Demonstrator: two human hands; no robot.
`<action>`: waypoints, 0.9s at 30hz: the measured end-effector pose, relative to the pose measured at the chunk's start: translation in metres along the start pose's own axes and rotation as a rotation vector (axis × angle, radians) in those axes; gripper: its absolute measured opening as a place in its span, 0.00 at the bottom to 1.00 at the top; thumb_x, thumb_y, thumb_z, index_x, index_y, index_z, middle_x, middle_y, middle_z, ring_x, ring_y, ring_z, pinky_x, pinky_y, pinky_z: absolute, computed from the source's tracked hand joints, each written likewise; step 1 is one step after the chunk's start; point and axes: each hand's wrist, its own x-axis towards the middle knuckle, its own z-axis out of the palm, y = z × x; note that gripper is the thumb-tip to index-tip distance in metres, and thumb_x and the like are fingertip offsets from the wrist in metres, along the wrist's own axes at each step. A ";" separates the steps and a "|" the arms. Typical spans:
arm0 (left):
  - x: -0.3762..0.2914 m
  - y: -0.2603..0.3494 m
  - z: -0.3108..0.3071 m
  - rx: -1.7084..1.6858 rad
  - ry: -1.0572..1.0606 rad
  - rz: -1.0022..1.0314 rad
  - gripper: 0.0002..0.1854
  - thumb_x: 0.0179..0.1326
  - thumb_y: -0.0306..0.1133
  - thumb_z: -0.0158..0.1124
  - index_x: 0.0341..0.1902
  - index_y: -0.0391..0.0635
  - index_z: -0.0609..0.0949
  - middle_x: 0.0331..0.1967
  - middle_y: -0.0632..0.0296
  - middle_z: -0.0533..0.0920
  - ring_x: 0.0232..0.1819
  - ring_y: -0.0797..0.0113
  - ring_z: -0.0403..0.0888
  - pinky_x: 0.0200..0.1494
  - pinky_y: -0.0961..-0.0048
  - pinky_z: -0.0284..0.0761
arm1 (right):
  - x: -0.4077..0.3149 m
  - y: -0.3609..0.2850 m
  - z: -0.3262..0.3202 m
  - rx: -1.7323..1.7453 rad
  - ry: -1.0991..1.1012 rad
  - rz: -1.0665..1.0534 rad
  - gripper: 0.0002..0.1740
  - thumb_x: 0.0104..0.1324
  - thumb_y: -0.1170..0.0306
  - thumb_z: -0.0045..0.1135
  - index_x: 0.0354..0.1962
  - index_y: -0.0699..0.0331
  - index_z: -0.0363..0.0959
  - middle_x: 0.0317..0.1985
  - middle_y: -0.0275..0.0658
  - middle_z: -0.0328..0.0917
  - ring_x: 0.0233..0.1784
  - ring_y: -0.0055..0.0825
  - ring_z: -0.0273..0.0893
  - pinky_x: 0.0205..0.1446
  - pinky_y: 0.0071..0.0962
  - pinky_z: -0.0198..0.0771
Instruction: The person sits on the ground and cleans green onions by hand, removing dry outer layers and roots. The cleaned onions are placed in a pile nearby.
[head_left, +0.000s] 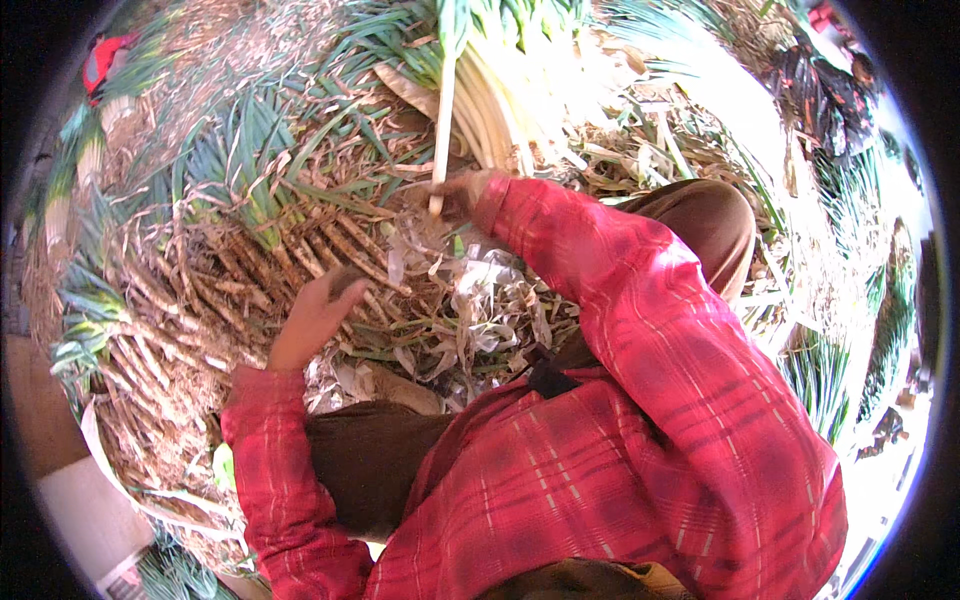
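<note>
My right hand (459, 196) is closed around the white root end of a peeled green onion (444, 124), whose stalk stands up towards the green tops. Just beyond it lies a bundle of clean white-stalked green onions (495, 112). My left hand (319, 311) hovers over a pile of unpeeled, soil-brown green onions (247, 262), thumb and fingers apart, and nothing shows in it. Loose peeled skins (480, 300) lie between my hands and my folded legs.
Dry leaves and onion trimmings (247, 45) cover the ground ahead. A black plastic bag (825, 97) lies at the upper right, with more green onions (821, 382) below it. Something red and grey (101, 67) shows at the upper left. Bundled onions (90, 154) stand at the left edge.
</note>
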 end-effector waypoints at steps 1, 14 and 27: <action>0.001 0.001 0.005 -0.007 0.043 0.008 0.28 0.62 0.50 0.52 0.51 0.33 0.72 0.41 0.48 0.79 0.43 0.62 0.77 0.45 0.69 0.72 | -0.010 0.017 0.021 0.035 -0.142 -0.046 0.12 0.60 0.63 0.59 0.35 0.64 0.76 0.29 0.39 0.79 0.29 0.28 0.76 0.32 0.28 0.71; -0.015 0.013 0.075 -0.435 0.149 -0.324 0.27 0.61 0.50 0.53 0.41 0.31 0.75 0.23 0.60 0.76 0.24 0.67 0.72 0.29 0.67 0.68 | -0.064 0.045 0.106 -0.106 -0.125 0.018 0.18 0.63 0.58 0.53 0.39 0.66 0.74 0.32 0.37 0.78 0.31 0.27 0.75 0.32 0.25 0.69; -0.119 0.093 0.145 -0.675 0.725 -0.109 0.17 0.63 0.36 0.53 0.50 0.36 0.70 0.30 0.58 0.75 0.31 0.70 0.70 0.36 0.71 0.68 | -0.112 -0.053 0.267 -0.324 -0.330 -0.443 0.21 0.66 0.56 0.47 0.44 0.66 0.71 0.33 0.36 0.76 0.31 0.24 0.73 0.33 0.22 0.67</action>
